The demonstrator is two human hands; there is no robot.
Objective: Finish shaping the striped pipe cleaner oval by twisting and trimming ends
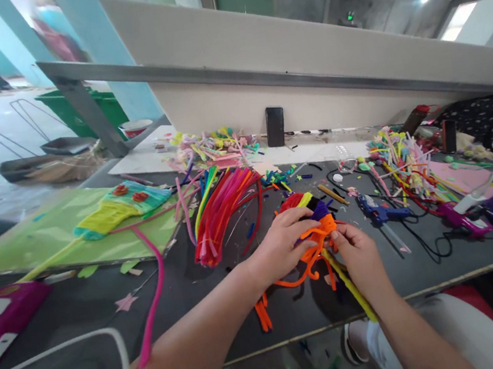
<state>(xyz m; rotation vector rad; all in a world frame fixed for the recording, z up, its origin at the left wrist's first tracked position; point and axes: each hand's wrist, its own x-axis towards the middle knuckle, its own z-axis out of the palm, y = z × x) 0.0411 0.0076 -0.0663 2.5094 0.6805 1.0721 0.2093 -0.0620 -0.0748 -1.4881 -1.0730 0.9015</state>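
Note:
Near the table's front edge, my left hand (pixel 290 238) and my right hand (pixel 354 248) meet around a colourful pipe-cleaner piece (pixel 325 226). It shows red, yellow, black, purple and orange sections, with loose orange strands curling below. My left fingers bend over its orange part from the left. On the right, my right thumb and fingers pinch its edge. A yellow stem (pixel 353 289) hangs from it, passing beside my right palm. Short orange pieces (pixel 263 314) lie just below my left wrist.
A bundle of red and pink pipe cleaners (pixel 220 213) lies left of my hands. To the right is a blue glue gun (pixel 384 210) with cables. A magenta glue gun (pixel 8 316) and a green sheet (pixel 63 238) lie left. A phone (pixel 275 127) stands behind.

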